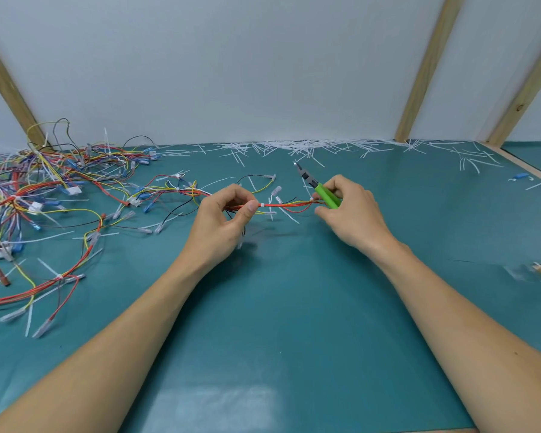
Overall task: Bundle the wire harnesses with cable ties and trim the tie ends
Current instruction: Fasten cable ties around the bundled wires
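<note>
While my left hand (228,214) pinches the red-and-yellow wire harness (286,205) between thumb and curled fingers at frame centre, my right hand (347,207) grips its other end together with the green-handled cutters (317,187), blades pointing up-left. 1 white cable tie (262,205) sits just beside my left thumb. Harness pile (44,189) at left on the teal mat (294,307); trimmed tie ends (310,148) along the back wall.

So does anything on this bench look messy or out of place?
Yes. Thin white plastic offcuts lie strewn along the back edge of the teal green mat, like trimmed tie ends left unswept. On the left, a heap of multicoloured wire harnesses sprawls tangled.
</note>
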